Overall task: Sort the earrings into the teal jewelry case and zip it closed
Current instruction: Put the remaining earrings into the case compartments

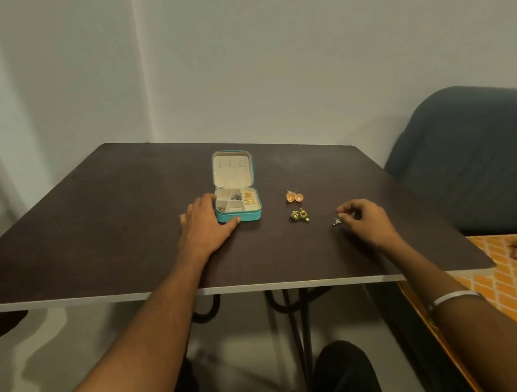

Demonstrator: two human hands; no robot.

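You are sitting at the dark table, where the teal jewelry case is lying open with its lid tipped back. Your left hand is resting flat and released against the case's near-left corner, steadying it. Your right hand is pinching a small silver earring at the tabletop. Gold and dark pieces are already sitting in compartments; the orange pair and green pair are waiting outside, and the zipping is not yet done.
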